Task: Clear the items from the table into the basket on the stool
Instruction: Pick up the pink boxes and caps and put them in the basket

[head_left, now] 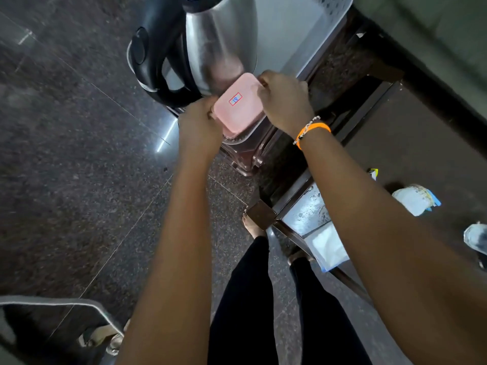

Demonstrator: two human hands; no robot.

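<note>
A pink lidded box (238, 106) with a small red and blue label sits at the near corner of the pale plastic basket (297, 35), which rests on a brown stool (247, 156). My left hand (199, 122) grips the box's left edge and my right hand (283, 101), with an orange wristband, grips its right edge. A steel kettle (218, 46) with a black handle lies inside the basket just beyond the box. On the dark table (411, 143) to the right lie a white packet (415, 198) and a small yellow item (373, 172).
The stool stands on a dark speckled floor (79, 154) beside the table's corner. A lower shelf (308, 209) under the table holds clear plastic bags. My legs and feet are below. A grey bag or chair edge (52, 306) sits at bottom left.
</note>
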